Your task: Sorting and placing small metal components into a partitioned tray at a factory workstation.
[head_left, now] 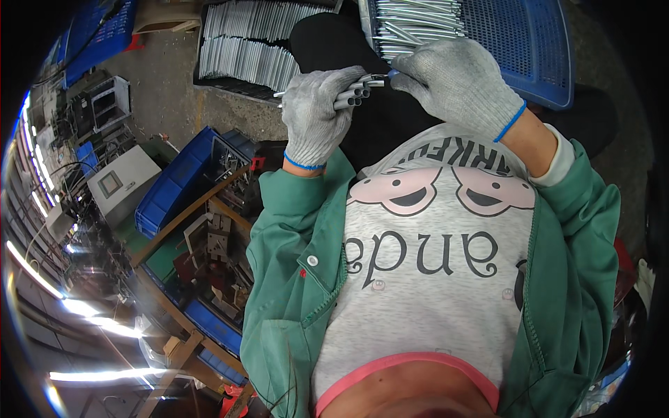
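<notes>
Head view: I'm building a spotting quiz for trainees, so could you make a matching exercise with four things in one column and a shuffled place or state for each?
Column one
1. Left hand
2. Right hand
3. Black crate
4. Blue basket

Column two
A. Filled with two rows of rods
B. Pinching a small blue item
C. Top right, partly filled
D. Gripping a bunch of tubes

Pairs: 1-D, 2-B, 3-A, 4-C.

Left hand (315, 104) around metal tubes (353, 96), right hand (453, 80) near, blue basket (519, 38)
</notes>
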The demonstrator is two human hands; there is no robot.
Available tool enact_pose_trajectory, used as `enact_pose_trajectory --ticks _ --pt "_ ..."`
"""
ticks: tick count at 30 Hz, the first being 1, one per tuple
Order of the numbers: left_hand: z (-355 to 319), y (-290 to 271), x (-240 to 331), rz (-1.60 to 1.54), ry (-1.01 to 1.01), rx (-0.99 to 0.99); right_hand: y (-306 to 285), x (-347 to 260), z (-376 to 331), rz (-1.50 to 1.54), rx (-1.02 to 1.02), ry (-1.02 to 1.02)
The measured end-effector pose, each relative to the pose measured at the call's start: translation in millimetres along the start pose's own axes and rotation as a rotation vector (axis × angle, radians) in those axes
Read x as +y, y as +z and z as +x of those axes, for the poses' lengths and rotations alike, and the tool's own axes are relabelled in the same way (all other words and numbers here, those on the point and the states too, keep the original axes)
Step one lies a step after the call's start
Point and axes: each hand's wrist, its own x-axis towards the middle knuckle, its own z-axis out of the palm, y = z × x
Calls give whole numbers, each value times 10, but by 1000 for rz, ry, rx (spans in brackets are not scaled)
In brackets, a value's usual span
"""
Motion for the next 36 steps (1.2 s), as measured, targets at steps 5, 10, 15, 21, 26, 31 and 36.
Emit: enact_pose_trajectory --ticks 5,10,15,21,26,31,36 --pt "-10 -15 33 137 34 -8 -127 -51 -17 76 -13 -14" --pt "64 -83 72 158 78 -40 -519 -249 -1 141 25 -17" --pt "49 -46 36 151 109 -12 -415 -40 20 265 -136 -65" --pt "54 -64 29 132 91 -43 -376 -93 138 250 -135 44" --pt "46 -35 -13 127 109 -8 -277 -56 8 233 45 -38" --pt "72 1 -25 132 111 5 -195 -31 36 330 -105 103" --pt "210 26 -106 145 119 -54 -473 29 169 349 -169 151"
